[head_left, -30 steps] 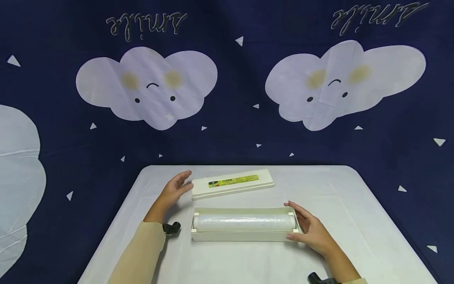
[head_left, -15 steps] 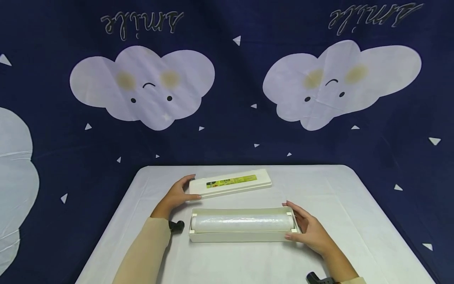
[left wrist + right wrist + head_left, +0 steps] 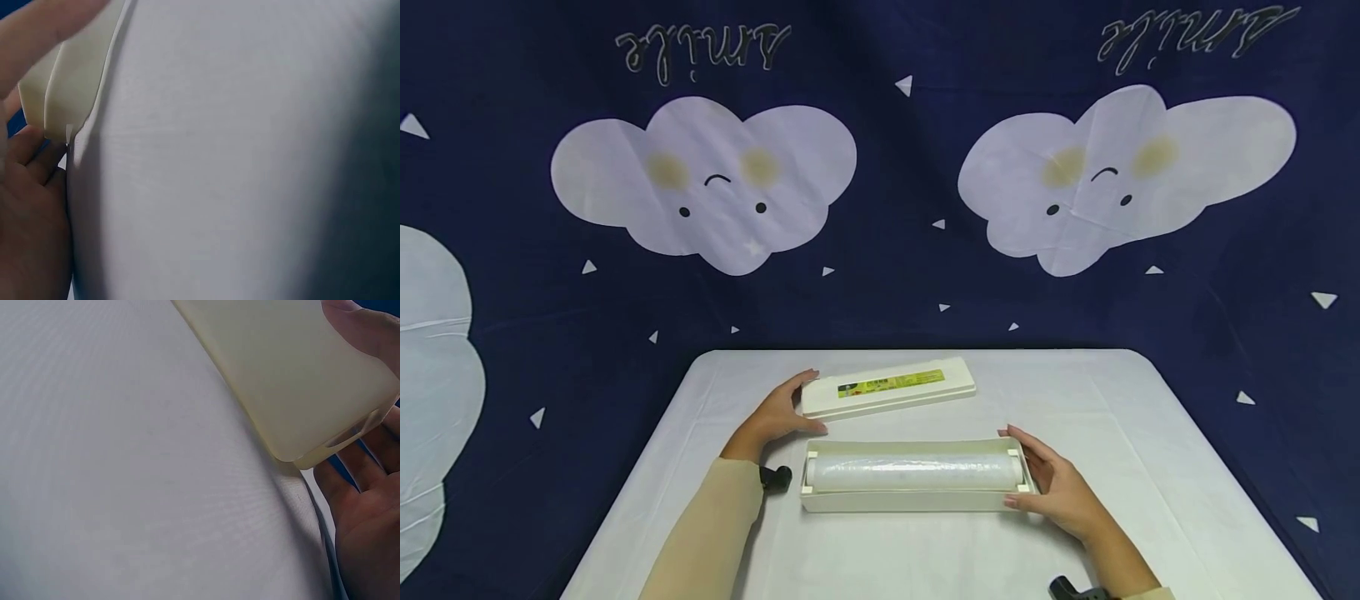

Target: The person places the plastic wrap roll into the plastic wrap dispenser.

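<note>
A cream cling film box [image 3: 917, 501] lies uncovered on the table, a roll of clear film [image 3: 917, 472] inside it. My right hand [image 3: 1058, 492] holds its right end, thumb on the front wall and fingers at the back corner; the right wrist view shows the box end [image 3: 300, 394] between thumb and fingers. Behind the box lies its long lid [image 3: 880, 404], slightly slanted, with a yellow-green label [image 3: 891, 383]. My left hand [image 3: 775, 414] spans the lid's left end, fingers by the back corner, thumb a little apart from the front edge. In the left wrist view, fingertips reach the lid's corner [image 3: 78, 94].
A white-covered table [image 3: 1097, 400] with rounded far corners bears both parts. Dark blue cloth [image 3: 895, 308] with clouds and triangles hangs behind it. A black camera mount sits on each wrist, the left one [image 3: 777, 478] just left of the box.
My left hand has moved right onto the lid's left end; its thumb then shifted slightly away from the front edge. My right hand and the box stay put.
</note>
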The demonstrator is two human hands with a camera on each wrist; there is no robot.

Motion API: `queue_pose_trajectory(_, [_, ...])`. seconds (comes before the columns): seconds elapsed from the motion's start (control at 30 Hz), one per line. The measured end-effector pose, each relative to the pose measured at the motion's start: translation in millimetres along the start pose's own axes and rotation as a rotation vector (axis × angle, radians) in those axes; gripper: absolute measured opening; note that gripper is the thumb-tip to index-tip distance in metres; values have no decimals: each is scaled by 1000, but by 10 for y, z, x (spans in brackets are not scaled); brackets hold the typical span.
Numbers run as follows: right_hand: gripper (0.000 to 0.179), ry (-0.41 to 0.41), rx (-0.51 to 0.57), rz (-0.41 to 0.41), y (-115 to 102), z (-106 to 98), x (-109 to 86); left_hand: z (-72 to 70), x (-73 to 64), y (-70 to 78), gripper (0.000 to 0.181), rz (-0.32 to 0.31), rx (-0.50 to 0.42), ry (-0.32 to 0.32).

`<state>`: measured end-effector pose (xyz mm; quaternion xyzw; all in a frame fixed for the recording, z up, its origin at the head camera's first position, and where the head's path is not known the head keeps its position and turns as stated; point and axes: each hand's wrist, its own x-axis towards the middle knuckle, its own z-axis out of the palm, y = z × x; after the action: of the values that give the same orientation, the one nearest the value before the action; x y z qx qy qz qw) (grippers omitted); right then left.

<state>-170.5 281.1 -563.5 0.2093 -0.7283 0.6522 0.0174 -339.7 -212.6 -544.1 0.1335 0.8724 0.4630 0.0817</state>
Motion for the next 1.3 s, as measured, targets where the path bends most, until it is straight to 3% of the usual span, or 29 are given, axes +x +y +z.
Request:
queue_pose_trajectory(0.2, [106, 6, -3, 5, 3, 2, 2, 15, 8, -34, 121, 19, 55, -15])
queue_pose_trajectory(0.37, [106, 2, -2, 2, -10, 16, 0, 9, 6, -60, 112, 54, 54, -9])
queue_pose_trajectory(0.53, [106, 1, 4, 7, -10, 22, 1, 9, -12, -52, 108, 47, 40, 9])
queue_pose_trajectory(0.97, [105, -9, 8, -7, -13, 5, -1, 45, -39, -23, 91, 131, -180, 50])
queue_pose_trajectory(1.3, [106, -12, 12, 4, 15, -1, -4, 70, -84, 28, 83, 93, -353, 40])
